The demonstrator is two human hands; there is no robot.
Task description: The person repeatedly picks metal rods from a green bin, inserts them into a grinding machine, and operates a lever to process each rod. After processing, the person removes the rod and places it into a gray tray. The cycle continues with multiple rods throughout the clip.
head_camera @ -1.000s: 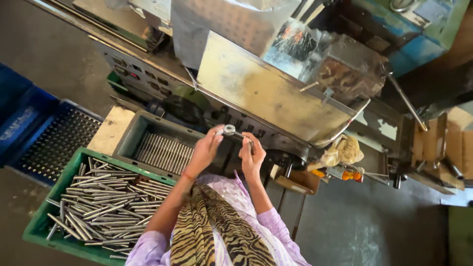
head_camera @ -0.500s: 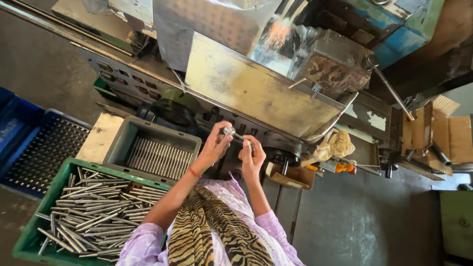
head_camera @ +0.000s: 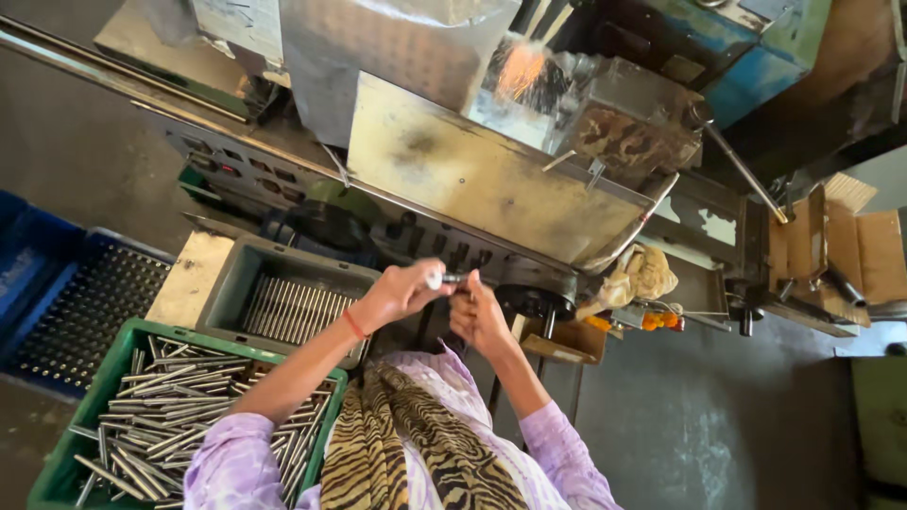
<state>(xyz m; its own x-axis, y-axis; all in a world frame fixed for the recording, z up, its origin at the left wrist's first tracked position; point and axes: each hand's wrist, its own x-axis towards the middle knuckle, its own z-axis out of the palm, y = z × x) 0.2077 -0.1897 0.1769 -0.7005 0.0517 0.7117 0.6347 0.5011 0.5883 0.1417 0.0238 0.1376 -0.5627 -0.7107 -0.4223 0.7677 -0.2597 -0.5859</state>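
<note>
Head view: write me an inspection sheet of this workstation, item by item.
Surface: grey concrete floor; worn metal machine guard plate.
Job's things: short silver metal rod held between both hands.
Clutter: green plastic crate of loose steel rods; grey metal tray of rods laid side by side; blue perforated crate; crumpled yellowish rag; cardboard boxes.
Grips: left hand and right hand both closed on the rod.
Cables: nothing seen.
Surroundings: blue machine housing; orange sparks.
</note>
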